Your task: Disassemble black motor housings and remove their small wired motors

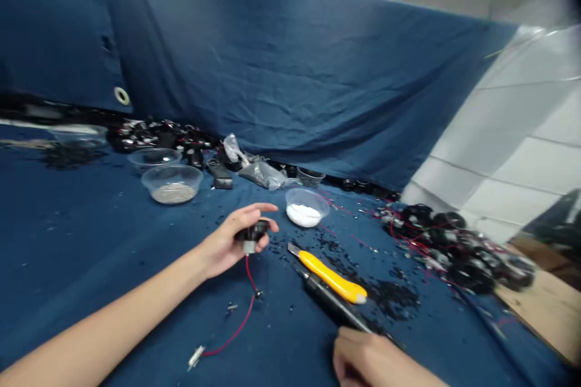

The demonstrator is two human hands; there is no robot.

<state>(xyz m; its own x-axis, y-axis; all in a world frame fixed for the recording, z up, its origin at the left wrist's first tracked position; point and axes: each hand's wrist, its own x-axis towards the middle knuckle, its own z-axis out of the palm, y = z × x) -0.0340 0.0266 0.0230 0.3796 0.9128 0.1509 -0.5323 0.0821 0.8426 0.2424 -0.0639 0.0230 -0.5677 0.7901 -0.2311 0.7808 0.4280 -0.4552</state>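
My left hand [229, 240] is closed round a small black round part [252, 234] with a metal end, held just above the blue cloth. A red wire [238, 326] trails from it down to a small metal connector [196, 358]. My right hand [370, 361] sits at the lower edge, fingers curled on the end of a dark slim tool [333, 307] lying on the cloth. A yellow utility knife [329, 275] lies beside that tool, between the two hands.
A clear bowl of white powder [306, 207] stands behind the knife. Two more clear bowls [171, 184] stand far left, one with grey grains. Heaps of black wired parts [458, 248] lie right and far left [154, 134]. Black crumbs litter the cloth-covered table [68, 242].
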